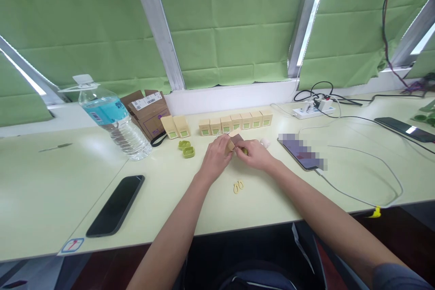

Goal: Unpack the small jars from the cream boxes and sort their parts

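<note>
Between my hands, over the middle of the table, is a small cardboard box (235, 137) with its flap up. My left hand (215, 157) is closed around its left side. My right hand (255, 154) is closed at the box's right side, its fingers pinching a small green piece (244, 150) that is mostly hidden. Just below the hands lie two pale yellow loops (238, 186). To the left of my left hand sit two small green containers (188, 152). A small white item (264, 142) shows behind my right hand.
Several small boxes (236, 122) stand in a row at the back, with two open-flapped ones (176, 127) to their left. A water bottle (117, 120), a brown carton (149, 115) and a black phone (116, 206) are at left. Another phone (301, 152), cables and a power strip (314, 111) are at right.
</note>
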Tool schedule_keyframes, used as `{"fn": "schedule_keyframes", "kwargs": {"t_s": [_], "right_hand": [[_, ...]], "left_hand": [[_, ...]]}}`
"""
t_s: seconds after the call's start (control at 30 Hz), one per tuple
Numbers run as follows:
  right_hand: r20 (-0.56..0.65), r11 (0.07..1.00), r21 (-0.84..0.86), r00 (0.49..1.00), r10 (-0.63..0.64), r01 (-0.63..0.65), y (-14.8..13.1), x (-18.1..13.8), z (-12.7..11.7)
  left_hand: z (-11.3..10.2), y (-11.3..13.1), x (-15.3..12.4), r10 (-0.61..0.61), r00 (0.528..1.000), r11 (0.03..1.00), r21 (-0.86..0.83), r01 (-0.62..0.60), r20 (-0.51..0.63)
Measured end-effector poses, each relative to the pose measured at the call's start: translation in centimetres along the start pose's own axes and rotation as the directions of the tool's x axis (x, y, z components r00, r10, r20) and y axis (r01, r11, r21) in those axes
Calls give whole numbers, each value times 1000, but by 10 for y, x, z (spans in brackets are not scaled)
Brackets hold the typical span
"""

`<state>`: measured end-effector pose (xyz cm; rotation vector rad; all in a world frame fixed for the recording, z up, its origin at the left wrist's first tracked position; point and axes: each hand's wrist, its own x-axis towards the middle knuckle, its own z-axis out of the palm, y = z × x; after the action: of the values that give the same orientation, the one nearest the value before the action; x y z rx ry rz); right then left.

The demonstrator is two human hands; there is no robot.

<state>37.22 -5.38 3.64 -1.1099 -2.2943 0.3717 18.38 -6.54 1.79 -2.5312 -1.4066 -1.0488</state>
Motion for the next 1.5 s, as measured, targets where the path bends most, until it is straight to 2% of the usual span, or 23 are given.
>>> {"fn": "schedule_keyframes", "kwargs": {"t_s": [0.1, 0.23, 0.47, 0.77, 0.9, 1.13, 1.33, 1.5], "right_hand": [[-16, 1000, 15, 1000, 4, -4, 0, -1, 0], [-99, 998, 56, 995, -7, 12, 2, -1, -2], [-154, 994, 110, 988, 10, 7, 3, 0, -3], [-176, 986, 164, 983, 54, -25, 5, -1, -5], [-149, 983, 179, 986, 74, -47, 6, 0, -4], [-107, 987, 147, 991, 78, -62, 5, 2, -3], [-137, 991, 132, 989, 51, -33, 5, 0, -4], [-191, 993, 110, 980, 56, -35, 5, 0, -6]], "left_hand": [[2, -1, 0, -5, 1000, 1000, 27, 5, -6], [3, -4, -2, -19, 1000, 998, 52, 20, -20], [2, -7, -1, -51, 998, 999, 16, 52, -40], [0, -11, -1, -161, 983, 985, -79, 154, -91], [-1, -10, -1, -210, 975, 973, -110, 201, -77], [0, -8, -2, -187, 980, 979, -100, 180, -62], [2, -12, -2, -203, 973, 976, -106, 191, -113], [1, -15, 1, -267, 941, 963, -76, 257, -205]]}}
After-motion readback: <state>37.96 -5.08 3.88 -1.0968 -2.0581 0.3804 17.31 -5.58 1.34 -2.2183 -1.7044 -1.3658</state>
